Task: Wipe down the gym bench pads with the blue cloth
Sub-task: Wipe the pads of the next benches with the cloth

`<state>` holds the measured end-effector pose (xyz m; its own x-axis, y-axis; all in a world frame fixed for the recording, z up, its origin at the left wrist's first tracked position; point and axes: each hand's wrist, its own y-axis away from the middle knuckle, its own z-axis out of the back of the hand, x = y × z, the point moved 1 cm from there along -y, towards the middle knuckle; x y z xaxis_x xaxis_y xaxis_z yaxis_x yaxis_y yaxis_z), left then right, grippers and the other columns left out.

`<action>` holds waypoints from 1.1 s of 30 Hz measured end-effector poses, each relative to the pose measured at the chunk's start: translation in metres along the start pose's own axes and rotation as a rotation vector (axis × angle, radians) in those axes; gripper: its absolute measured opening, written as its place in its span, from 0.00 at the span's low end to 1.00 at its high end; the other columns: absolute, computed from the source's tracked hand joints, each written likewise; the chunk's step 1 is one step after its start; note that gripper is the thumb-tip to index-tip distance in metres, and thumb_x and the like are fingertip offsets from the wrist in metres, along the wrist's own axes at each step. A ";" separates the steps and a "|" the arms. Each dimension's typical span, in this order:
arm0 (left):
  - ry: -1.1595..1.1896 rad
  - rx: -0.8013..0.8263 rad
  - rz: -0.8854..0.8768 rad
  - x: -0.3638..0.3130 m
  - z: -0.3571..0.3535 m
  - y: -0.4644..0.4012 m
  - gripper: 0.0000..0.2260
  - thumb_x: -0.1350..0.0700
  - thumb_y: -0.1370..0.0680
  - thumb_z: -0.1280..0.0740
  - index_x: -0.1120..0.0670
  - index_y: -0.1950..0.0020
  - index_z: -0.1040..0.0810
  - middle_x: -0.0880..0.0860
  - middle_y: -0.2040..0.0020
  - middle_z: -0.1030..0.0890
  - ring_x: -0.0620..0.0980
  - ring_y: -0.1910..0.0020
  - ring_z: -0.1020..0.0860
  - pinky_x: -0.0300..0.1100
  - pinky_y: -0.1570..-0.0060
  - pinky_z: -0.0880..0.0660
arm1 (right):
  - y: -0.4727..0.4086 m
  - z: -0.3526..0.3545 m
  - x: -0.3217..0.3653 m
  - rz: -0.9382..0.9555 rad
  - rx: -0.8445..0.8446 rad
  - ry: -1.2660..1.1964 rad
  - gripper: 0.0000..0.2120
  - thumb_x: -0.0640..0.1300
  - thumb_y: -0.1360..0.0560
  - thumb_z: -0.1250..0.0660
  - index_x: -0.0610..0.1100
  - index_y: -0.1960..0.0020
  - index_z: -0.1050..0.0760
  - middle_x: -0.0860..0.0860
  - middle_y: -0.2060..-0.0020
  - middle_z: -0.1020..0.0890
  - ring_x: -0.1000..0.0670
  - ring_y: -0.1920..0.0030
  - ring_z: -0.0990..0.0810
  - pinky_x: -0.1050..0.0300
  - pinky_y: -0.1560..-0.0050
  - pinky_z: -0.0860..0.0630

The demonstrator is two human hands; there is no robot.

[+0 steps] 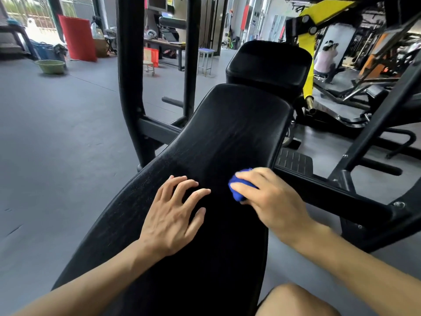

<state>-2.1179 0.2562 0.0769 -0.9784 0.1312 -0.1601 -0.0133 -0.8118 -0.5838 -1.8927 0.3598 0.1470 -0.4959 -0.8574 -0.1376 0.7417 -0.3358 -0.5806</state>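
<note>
A balled blue cloth [239, 189] is gripped in the right hand [271, 197] and pressed to the right side of the long black bench pad [230, 133]. The left hand [175, 213] is rested flat beside it, fingers spread, nothing held. The pad's long axis is seen running away from both hands toward the smaller head pad [268, 65] beyond, so most unwiped surface is judged to lie ahead, nearer the right hand.

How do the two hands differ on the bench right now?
The left hand is bare, fingers spread on the long black pad; the right hand grips a bunched blue cloth. The left sits mid-pad, the right near the pad's right edge. Both are on the same pad.
</note>
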 end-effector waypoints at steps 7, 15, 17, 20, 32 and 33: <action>0.001 0.000 -0.002 0.001 0.000 0.002 0.20 0.44 0.18 0.40 0.47 0.27 0.25 0.50 0.32 0.26 0.56 0.26 0.34 0.57 0.22 0.42 | -0.066 -0.035 0.011 -0.080 0.001 -0.048 0.15 0.39 0.30 0.25 0.46 0.43 0.19 0.51 0.41 0.20 0.44 0.44 0.24 0.48 0.47 0.22; -0.009 -0.019 0.019 -0.001 -0.001 0.000 0.19 0.45 0.19 0.38 0.48 0.30 0.23 0.51 0.33 0.26 0.57 0.28 0.31 0.58 0.24 0.39 | -0.025 -0.020 -0.006 -0.187 -0.113 0.027 0.17 0.36 0.32 0.22 0.46 0.45 0.18 0.52 0.41 0.19 0.47 0.42 0.25 0.56 0.42 0.24; -0.012 -0.002 0.027 -0.001 0.000 0.000 0.19 0.45 0.19 0.39 0.47 0.29 0.24 0.50 0.32 0.27 0.56 0.27 0.32 0.58 0.24 0.39 | -0.063 -0.038 -0.004 -0.203 -0.110 0.006 0.17 0.38 0.32 0.21 0.46 0.45 0.18 0.50 0.42 0.19 0.44 0.43 0.24 0.51 0.46 0.22; 0.001 0.002 0.019 0.000 -0.001 0.002 0.19 0.45 0.18 0.39 0.47 0.28 0.25 0.50 0.32 0.27 0.55 0.26 0.33 0.58 0.23 0.40 | -0.091 -0.044 -0.009 -0.204 -0.078 -0.036 0.17 0.37 0.32 0.21 0.45 0.45 0.18 0.49 0.45 0.19 0.42 0.47 0.23 0.48 0.50 0.21; -0.007 -0.020 0.041 -0.002 -0.001 0.000 0.18 0.46 0.19 0.39 0.47 0.30 0.24 0.49 0.33 0.26 0.55 0.27 0.32 0.56 0.23 0.39 | -0.090 -0.037 -0.031 -0.224 -0.138 0.002 0.15 0.38 0.31 0.22 0.46 0.46 0.17 0.49 0.45 0.18 0.41 0.46 0.23 0.46 0.49 0.22; -0.007 -0.018 0.037 -0.002 -0.001 0.001 0.19 0.46 0.19 0.39 0.47 0.29 0.24 0.49 0.33 0.26 0.55 0.27 0.32 0.56 0.23 0.39 | -0.100 -0.041 -0.030 -0.235 -0.121 -0.016 0.15 0.38 0.32 0.21 0.45 0.46 0.17 0.49 0.46 0.18 0.41 0.47 0.23 0.45 0.51 0.22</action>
<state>-2.1160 0.2557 0.0762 -0.9796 0.0968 -0.1763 0.0269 -0.8056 -0.5919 -1.9709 0.4349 0.1764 -0.6404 -0.7676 0.0248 0.5469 -0.4785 -0.6870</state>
